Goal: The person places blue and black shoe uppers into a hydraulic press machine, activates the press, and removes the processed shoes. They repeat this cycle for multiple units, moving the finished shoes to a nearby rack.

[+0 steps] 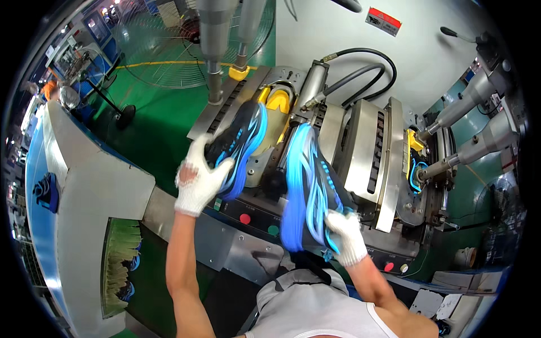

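Both my hands wear white knit gloves. My left hand (198,177) is closed around a black sneaker (239,143) with a wavy blue sole, tilted with its toe toward a yellow-padded press station (276,104). In my right hand (345,234) is a second sneaker (310,186), its thick blue and light-blue sole turned to the left. This shoe is slightly blurred and held in front of the machine's middle. At the right station, a shoe with light-blue trim (417,174) sits under metal press cylinders (439,166), partly hidden by them.
Red (244,218) and green (273,230) buttons line the machine's front panel. A steel guard block (366,152) stands between the stations. On the left, a conveyor (45,225) carries another shoe (46,191) past a white housing (96,169). A wire-cage fan (163,45) stands behind.
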Action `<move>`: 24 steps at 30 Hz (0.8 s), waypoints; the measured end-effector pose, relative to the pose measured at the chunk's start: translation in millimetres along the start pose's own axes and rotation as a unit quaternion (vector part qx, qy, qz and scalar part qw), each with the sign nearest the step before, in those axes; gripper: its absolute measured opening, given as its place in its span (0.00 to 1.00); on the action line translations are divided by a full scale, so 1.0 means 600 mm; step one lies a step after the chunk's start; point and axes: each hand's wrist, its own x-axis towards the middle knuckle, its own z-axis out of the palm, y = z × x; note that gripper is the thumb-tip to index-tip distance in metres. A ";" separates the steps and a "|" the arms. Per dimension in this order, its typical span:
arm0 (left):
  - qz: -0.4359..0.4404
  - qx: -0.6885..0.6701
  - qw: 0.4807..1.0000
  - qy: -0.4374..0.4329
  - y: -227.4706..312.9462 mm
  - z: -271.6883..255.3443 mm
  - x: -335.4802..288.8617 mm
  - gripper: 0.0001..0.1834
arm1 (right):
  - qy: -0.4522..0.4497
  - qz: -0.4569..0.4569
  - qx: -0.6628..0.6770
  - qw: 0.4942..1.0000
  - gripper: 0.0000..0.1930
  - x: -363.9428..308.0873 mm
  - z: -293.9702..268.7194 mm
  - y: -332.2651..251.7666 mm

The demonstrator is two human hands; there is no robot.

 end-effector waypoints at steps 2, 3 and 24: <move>-0.024 -0.060 0.997 0.043 -0.032 -0.037 -0.113 0.35 | -0.141 -0.064 0.002 0.988 0.20 0.079 0.098 -0.015; -0.054 -0.038 0.997 0.038 -0.042 -0.051 -0.163 0.35 | -0.176 -0.057 0.012 0.983 0.18 0.123 0.148 -0.026; -0.420 0.063 0.905 -0.013 -0.173 -0.014 -0.581 0.36 | 0.070 -0.103 -0.354 0.927 0.14 0.555 0.353 -0.063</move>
